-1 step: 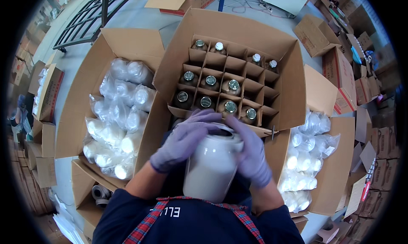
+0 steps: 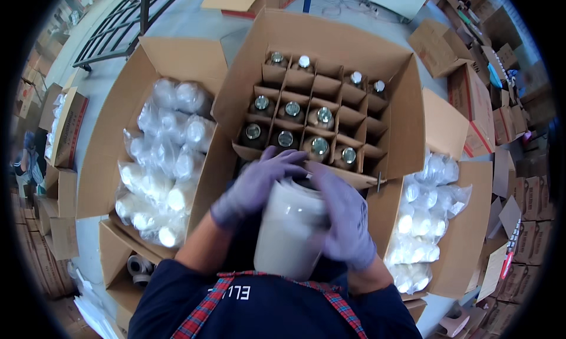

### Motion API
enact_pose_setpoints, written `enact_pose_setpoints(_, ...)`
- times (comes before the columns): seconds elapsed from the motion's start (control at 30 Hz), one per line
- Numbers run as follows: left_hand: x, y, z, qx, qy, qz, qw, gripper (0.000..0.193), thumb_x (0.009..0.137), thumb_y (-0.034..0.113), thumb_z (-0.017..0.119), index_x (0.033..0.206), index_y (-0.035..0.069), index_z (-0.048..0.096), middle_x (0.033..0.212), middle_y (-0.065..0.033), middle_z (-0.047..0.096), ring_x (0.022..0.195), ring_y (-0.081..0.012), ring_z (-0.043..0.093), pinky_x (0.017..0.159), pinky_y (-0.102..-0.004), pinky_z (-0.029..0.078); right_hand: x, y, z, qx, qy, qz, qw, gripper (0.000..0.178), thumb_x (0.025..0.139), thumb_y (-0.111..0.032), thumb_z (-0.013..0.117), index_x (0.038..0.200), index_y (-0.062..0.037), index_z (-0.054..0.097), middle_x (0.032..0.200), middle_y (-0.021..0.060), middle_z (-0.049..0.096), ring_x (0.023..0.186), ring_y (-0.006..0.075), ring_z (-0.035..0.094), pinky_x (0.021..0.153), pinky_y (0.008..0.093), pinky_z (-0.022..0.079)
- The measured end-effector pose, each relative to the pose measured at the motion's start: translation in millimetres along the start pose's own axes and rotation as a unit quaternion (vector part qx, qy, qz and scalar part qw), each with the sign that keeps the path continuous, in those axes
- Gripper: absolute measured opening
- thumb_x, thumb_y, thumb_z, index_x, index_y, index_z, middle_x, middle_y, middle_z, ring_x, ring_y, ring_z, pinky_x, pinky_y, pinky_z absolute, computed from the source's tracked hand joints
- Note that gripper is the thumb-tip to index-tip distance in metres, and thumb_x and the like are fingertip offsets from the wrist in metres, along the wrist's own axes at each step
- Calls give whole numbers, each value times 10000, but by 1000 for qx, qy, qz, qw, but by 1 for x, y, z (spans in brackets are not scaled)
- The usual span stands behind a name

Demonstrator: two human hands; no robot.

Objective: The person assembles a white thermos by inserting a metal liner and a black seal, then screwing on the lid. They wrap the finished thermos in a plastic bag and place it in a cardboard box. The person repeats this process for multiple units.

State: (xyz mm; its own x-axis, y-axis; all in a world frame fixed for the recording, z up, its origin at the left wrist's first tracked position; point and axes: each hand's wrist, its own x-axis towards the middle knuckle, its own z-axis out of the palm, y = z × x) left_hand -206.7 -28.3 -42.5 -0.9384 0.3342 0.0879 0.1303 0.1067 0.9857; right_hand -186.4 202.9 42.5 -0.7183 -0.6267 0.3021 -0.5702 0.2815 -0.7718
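A glossy white jar (image 2: 289, 236) stands upright close against my body, its mouth facing up. My left hand (image 2: 253, 188), in a pale purple glove, lies along the rim's left side with its fingers reaching over the top. Against the jar's right side presses my right hand (image 2: 348, 224), gloved the same way and slightly blurred, fingers bent toward the rim. Between them they hold the jar, and my fingers partly cover its dark opening. Just beyond is a divided carton (image 2: 318, 32) with several bottles, among them a silver-topped bottle (image 2: 319, 147) nearest my fingertips.
An open carton of plastic-wrapped white pieces (image 2: 162, 156) stands at left, and a similar bagged group (image 2: 421, 221) at right. Grey round parts (image 2: 140, 265) lie in a low box at lower left. A black metal rack (image 2: 115, 35) and more cartons (image 2: 439, 47) stand farther off.
My right hand has shifted slightly inward across the jar's side, and my left hand has moved a little on the rim. More of the jar's mouth is covered.
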Motion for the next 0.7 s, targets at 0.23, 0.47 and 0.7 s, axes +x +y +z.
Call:
enact_pose_setpoints(0.23,-23,51,15,186,5,89,978,486,1016,271,343,1277,-33,618,1440,-226,503,1412,-317,393,1217,-432,163,-8,37,-6,59,11,136,989,409,938,-186,509,1288,13,576,1257,234,622,1211,387,576,1063,411,429)
enact_pose_setpoints(0.47,-19,80,43,-457,106,-321,823,542,1050,410,366,1265,-23,613,1320,-185,593,1284,-257,510,1100,-365,372,-17,-50,-49,134,-96,-228,960,429,874,-336,651,1116,18,660,1201,169,648,1030,358,640,920,468,485)
enact_pose_setpoints(0.7,-90,54,52,-142,23,-127,981,248,905,116,568,987,-78,699,1031,-140,718,904,-140,674,816,-269,532,-94,208,-65,-348,174,475,789,425,940,-370,555,1166,-11,586,1175,249,631,1115,412,611,956,465,495)
